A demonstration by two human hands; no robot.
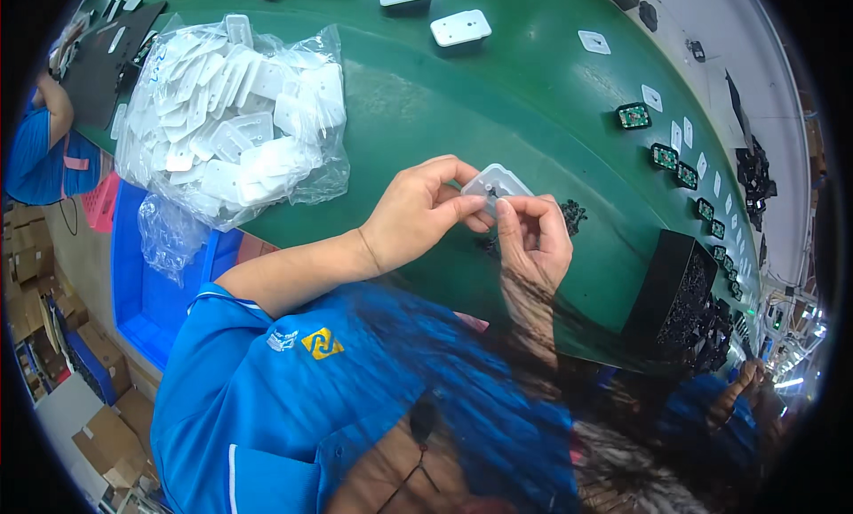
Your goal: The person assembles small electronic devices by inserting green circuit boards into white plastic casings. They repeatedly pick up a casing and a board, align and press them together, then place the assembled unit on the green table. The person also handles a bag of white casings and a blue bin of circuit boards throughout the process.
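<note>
A: State of both hands?
B: Left hand point(410, 207) grasps the white cover point(505, 178) at its left side; right hand point(539, 246) pinches its lower edge.
A: Cover's position?
B: Between both hands, over the green table point(400, 96). Black parts point(574, 214) lie just beside the right hand; the plastic bag point(330, 45) sits farther left.

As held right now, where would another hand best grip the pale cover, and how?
Likely by the bare upper-right edge of the pale cover, pinched from the far side: the left hand holds its left end, the right hand is at its near edge.
</note>
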